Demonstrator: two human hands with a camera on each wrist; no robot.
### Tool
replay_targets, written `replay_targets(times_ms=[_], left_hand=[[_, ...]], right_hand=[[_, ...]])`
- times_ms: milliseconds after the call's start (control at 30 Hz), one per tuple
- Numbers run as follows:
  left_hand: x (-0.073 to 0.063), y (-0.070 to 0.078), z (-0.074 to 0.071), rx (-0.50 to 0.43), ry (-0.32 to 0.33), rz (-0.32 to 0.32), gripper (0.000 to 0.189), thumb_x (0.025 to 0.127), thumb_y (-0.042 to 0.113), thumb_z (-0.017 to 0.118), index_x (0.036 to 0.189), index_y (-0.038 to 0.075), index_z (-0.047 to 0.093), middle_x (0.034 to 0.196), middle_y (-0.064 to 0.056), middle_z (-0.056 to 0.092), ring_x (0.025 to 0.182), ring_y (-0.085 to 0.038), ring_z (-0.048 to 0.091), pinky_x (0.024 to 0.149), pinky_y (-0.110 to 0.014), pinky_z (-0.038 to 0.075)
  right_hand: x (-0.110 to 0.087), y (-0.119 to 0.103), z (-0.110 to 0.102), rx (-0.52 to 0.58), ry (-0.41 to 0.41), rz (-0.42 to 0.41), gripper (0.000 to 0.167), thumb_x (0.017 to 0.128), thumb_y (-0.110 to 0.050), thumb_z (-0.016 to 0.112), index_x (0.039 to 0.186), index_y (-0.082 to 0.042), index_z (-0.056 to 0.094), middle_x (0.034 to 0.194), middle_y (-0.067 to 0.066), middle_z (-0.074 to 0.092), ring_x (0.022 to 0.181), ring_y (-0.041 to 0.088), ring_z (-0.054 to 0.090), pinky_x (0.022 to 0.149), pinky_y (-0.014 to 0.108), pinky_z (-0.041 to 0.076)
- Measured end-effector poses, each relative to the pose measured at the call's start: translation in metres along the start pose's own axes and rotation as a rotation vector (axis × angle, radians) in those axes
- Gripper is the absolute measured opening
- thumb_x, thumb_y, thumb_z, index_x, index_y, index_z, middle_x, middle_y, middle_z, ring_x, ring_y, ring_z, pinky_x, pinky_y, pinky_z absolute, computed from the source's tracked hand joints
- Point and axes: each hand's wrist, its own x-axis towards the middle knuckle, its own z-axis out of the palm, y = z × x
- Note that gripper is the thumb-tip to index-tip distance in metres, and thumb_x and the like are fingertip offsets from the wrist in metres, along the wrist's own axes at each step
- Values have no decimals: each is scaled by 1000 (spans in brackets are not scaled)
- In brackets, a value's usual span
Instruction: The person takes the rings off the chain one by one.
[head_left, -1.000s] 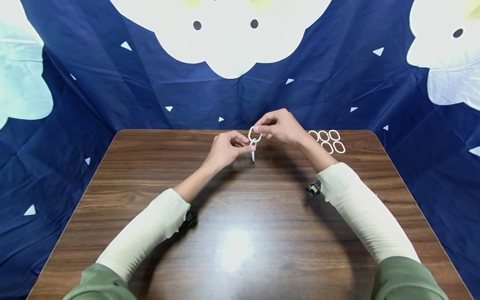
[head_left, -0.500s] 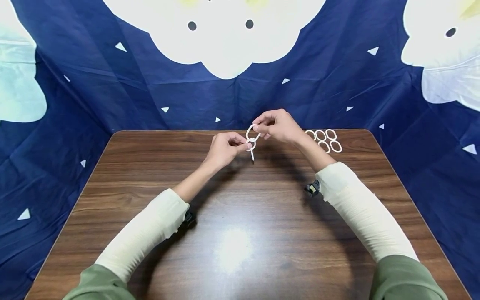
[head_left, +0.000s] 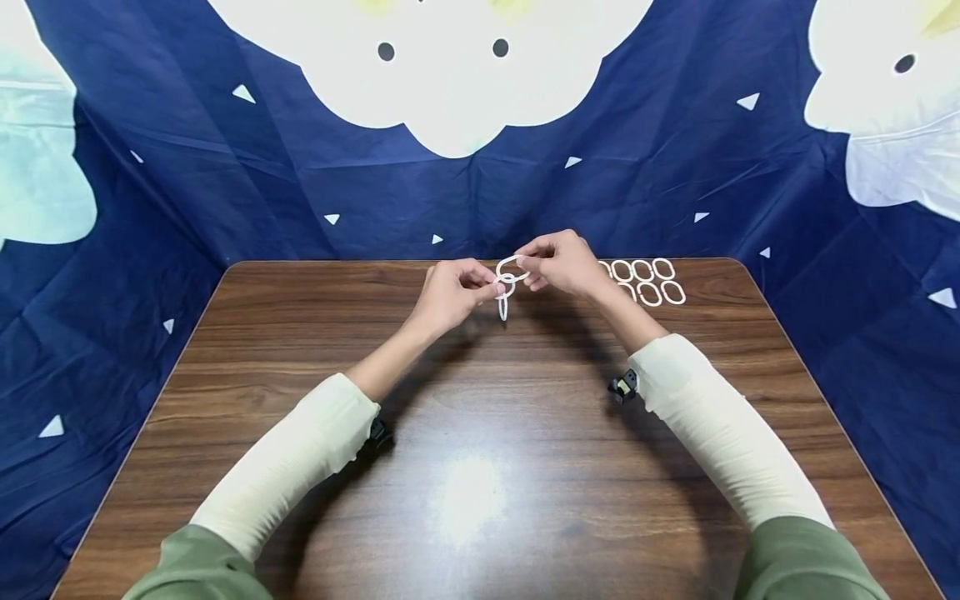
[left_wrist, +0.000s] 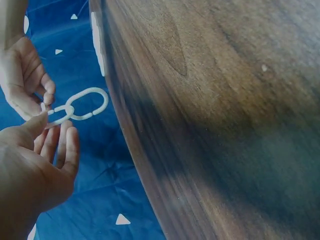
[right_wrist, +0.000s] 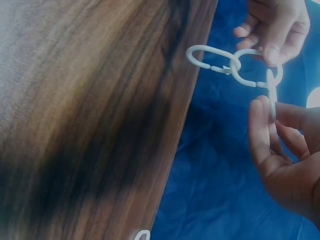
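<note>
Three white oval plastic chain links hang joined between the hands, over the table's far edge. My left hand (head_left: pixel 448 293) pinches the middle link (right_wrist: pixel 244 81) between thumb and fingers. With thumb and fingertips, my right hand (head_left: pixel 564 262) holds the end link (right_wrist: pixel 273 97), which passes through the middle one. A third link (left_wrist: pixel 106 100) dangles free from the middle link, touched by neither hand. Small splits show in the sides of the middle and dangling links. In the head view the fingers hide part of the middle link.
Several more white links (head_left: pixel 663 291) lie in two rows at the back right of the wooden table (head_left: pixel 480 400), partly behind the right forearm. A blue curtain (head_left: pixel 420 192) with white cloud shapes stands behind the table.
My right hand has shifted slightly down and right, tilting its link from upright to more level. More of the loose links show beside the right wrist. The left hand has barely moved.
</note>
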Motion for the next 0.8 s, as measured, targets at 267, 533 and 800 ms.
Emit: replay_targets(times_ms=[267,533,800], left_hand=[[1,1,0,14,0,6,12,97,18,92,101,8,85,94,-9,86,78,-11,73,69,-19,54],[1,0,-1,31,-8,13,12,97,18,92,100,9,85,94,-8,86,81,-16,75,69,-20,54],[2,0,-2,39,-10,12,12,96,18,92,101,9,85,94,-8,86,78,-11,72,70,-21,54]], right_hand=[[-2,8,8,31,72,60,21,105,-7,74,114,10,81,81,18,83,58,9,77,62,27,67],[-4,11,17,16,131,81,21,103,-8,69,109,9,81,75,12,81,53,8,74,62,34,68],[-5,7,25,-1,190,186,24,102,-9,66,111,7,81,100,28,85,53,6,73,69,39,70]])
